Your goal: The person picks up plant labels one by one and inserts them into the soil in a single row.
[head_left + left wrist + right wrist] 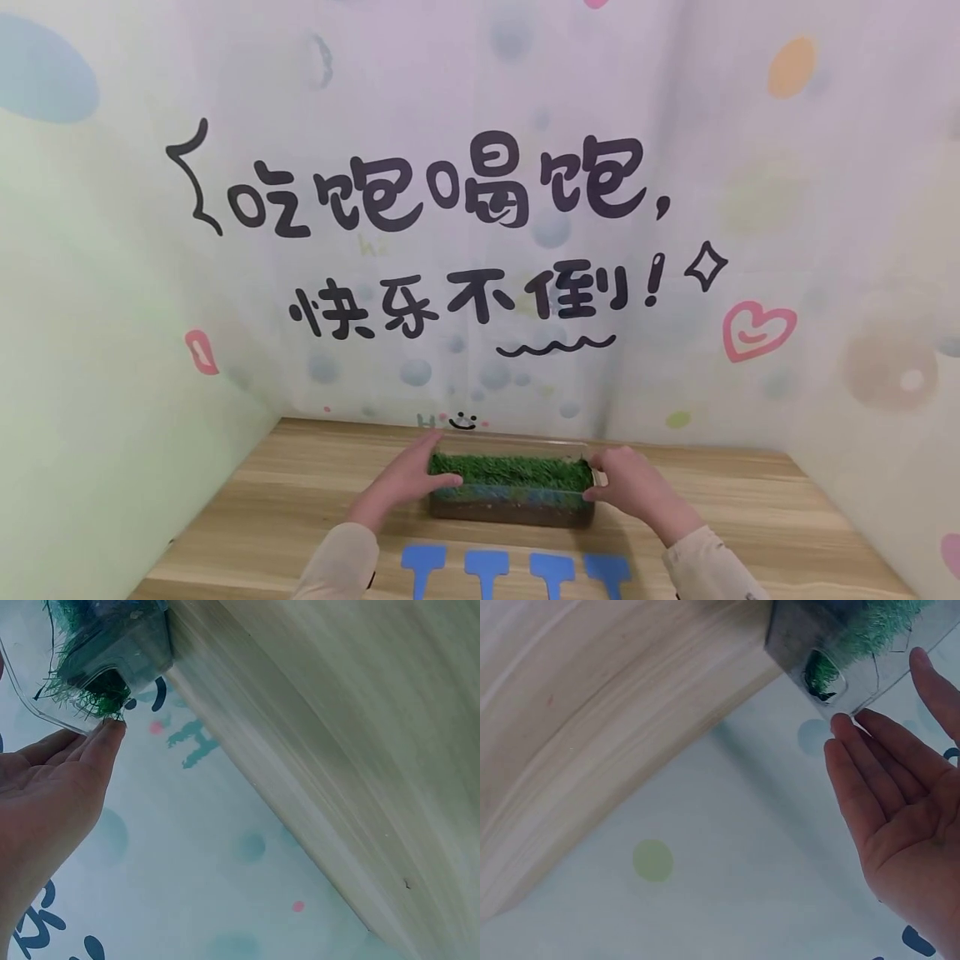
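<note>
Below the grass box (512, 490), four blue tags (519, 571), head-view only; flat left hand (408, 482), right hand (632, 485) touching its ends.

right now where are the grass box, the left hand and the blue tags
grass box (513, 473), head view, green top
left hand (408, 479), head view, back of hand
blue tags (487, 566), head view, second tag's head

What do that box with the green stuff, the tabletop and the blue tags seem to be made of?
The box looks like clear, glossy plastic: its rim is see-through in the wrist views. The green filling resembles fibrous artificial grass, though it may be real. The tabletop shows pale matte wood grain, possibly laminate. The blue tags look like flat matte plastic or card.
</note>
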{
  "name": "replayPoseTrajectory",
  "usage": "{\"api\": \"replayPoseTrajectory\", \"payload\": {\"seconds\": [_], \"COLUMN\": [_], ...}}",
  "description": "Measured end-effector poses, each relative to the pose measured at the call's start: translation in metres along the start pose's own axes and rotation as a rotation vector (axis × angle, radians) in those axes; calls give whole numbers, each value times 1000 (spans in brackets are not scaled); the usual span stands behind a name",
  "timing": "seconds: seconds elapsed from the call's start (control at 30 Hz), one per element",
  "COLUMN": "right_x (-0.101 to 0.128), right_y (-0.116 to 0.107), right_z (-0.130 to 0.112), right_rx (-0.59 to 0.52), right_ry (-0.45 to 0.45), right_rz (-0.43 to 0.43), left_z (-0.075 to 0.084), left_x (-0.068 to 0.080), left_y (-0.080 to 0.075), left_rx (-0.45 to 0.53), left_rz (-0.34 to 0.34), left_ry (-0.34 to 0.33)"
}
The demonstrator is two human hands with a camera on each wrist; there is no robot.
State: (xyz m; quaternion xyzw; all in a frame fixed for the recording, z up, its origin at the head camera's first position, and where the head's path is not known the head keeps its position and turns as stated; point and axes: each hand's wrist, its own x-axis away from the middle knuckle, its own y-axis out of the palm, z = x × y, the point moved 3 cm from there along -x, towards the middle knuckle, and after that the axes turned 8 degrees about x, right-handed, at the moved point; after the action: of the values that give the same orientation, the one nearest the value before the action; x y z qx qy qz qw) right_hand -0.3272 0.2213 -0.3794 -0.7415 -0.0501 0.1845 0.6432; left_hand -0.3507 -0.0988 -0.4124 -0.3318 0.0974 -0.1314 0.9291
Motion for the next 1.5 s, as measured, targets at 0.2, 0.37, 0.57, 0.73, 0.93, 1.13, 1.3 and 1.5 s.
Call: {"api": "replayPoseTrajectory", "payload": {"seconds": [0.2,0.37,0.57,0.73,0.93,1.13,1.3,1.5], "right_x": [5,9,13,12,9,9,8,6], "right_y": [-7,-12,-13,-17,-26,-27,-26,-19], "right_z": [-5,-9,-11,-19,-44,-75,-99,-123], "right_rx": [26,43,44,12,30,6,-14,-70], "right_ry": [34,51,90,135,125,63,-5,-77], "right_rz": [-21,-41,-74,-114,-53,-20,-3,-42], "left_z": [3,6,5,0,-9,-19,-19,-21], "left_x": [1,4,4,2,-5,-7,-10,-11], "left_y": [1,3,5,3,4,11,9,5], "left_rx": [23,42,77,168,300,519,537,529], "left_rz": [-16,-19,-26,19,0,-91,-86,-78], "left_ry": [-6,0,16,-29,-63,-169,-192,-207]}}
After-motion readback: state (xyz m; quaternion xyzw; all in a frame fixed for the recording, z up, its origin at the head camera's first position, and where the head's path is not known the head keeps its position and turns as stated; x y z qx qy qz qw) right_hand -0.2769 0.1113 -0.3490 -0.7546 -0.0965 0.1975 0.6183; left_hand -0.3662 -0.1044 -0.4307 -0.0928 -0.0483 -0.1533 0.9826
